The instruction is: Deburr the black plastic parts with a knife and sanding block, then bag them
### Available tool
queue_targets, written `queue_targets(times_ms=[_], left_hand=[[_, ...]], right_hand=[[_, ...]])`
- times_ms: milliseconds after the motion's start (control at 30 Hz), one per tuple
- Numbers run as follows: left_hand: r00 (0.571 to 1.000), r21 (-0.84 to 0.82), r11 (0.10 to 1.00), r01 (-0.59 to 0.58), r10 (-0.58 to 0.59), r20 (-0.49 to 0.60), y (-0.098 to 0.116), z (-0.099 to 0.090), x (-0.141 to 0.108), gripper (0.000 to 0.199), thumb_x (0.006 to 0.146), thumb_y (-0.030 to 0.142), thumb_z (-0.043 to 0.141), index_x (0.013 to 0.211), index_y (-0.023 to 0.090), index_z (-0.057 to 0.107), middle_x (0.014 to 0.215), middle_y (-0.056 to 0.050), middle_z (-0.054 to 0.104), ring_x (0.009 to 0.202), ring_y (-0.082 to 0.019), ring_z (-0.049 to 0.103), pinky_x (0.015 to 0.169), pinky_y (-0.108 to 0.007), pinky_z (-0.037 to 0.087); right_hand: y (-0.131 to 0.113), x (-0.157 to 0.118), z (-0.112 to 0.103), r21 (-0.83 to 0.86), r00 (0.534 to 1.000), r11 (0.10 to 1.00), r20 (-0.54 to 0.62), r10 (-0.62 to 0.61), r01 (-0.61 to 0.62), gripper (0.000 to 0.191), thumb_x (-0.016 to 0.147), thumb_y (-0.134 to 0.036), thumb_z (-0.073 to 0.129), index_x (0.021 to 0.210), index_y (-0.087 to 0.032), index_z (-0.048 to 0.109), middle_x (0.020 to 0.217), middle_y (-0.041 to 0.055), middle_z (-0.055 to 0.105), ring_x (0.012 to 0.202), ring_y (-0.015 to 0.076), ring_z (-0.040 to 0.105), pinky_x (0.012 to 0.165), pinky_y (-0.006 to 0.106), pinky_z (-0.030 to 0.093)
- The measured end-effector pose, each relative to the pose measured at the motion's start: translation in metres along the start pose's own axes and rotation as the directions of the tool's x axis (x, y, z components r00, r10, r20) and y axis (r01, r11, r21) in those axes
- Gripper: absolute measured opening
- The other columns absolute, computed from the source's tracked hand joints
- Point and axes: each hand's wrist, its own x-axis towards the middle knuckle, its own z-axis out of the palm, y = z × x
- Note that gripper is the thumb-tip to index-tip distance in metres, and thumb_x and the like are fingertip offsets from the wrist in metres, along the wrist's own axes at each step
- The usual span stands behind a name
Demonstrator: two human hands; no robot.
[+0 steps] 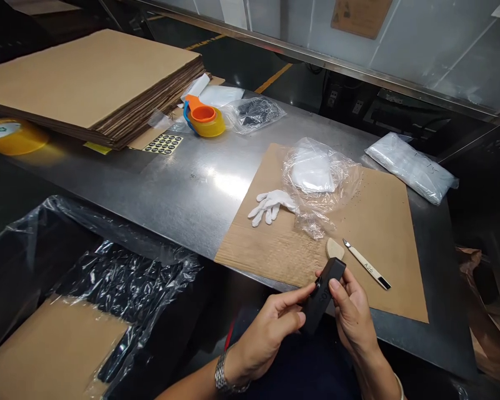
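A small black block [324,294] is gripped by both the left hand [270,333] and right hand [352,311], fingers closed around it, just before the steel surface [191,189]. It is best kept steady above the cardboard sheet [383,233].

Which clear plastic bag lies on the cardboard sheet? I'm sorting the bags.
The crumpled clear bag beside the white glove. The flat bag at the right edge and the bag of dark parts both lie on bare steel.
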Motion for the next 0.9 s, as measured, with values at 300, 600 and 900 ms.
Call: queue_targets(times_ms=[300, 600, 900], left_hand=[[1.000, -0.040, 0.999, -0.004, 0.004, 0.010, 0.0039, 0.0036, -0.0002, 0.048, 0.066, 0.013, 0.059, 0.113, 0.022, 0.061, 0.104, -0.008, 0.066, 0.088, -0.020, 0.056, 0.085, -0.037, 0.041], [0.999, -0.063, 0.998, -0.018, 0.020, 0.028, 0.0027, 0.0016, -0.0018, 0.048, 0.065, 0.015, 0.061, 0.113, 0.021, 0.061, 0.108, -0.009, 0.065, 0.094, -0.024, 0.057, 0.087, -0.040, 0.040], [0.999, -0.064, 0.998, -0.029, 0.030, 0.012, 0.0011, 0.0005, -0.0018, 0.048, 0.067, 0.015, 0.060, 0.114, 0.020, 0.060, 0.110, -0.010, 0.064, 0.094, -0.024, 0.057, 0.087, -0.040, 0.041]], right_hand=[[0.0002, -0.0023, 0.0013, 0.023, 1.000, 1.000, -0.025, -0.001, 0.001, 0.038, 0.076, -0.039, 0.062, 0.108, -0.021, 0.053, 0.093, 0.0050, 0.062, 0.081, 0.0173, 0.057, 0.064, 0.025, 0.050], [-0.0016, -0.0018, 0.0039, 0.031, 0.999, 1.000, -0.036, -0.001, 0.002, 0.039, 0.074, -0.039, 0.064, 0.107, -0.020, 0.054, 0.090, 0.0050, 0.063, 0.072, 0.0155, 0.058, 0.058, 0.024, 0.049], [-0.0003, -0.0016, 0.0036, 0.035, 1.000, 0.999, -0.028, 0.001, 0.000, 0.038, 0.075, -0.039, 0.063, 0.108, -0.021, 0.054, 0.090, 0.0045, 0.062, 0.069, 0.0146, 0.057, 0.055, 0.023, 0.048]])
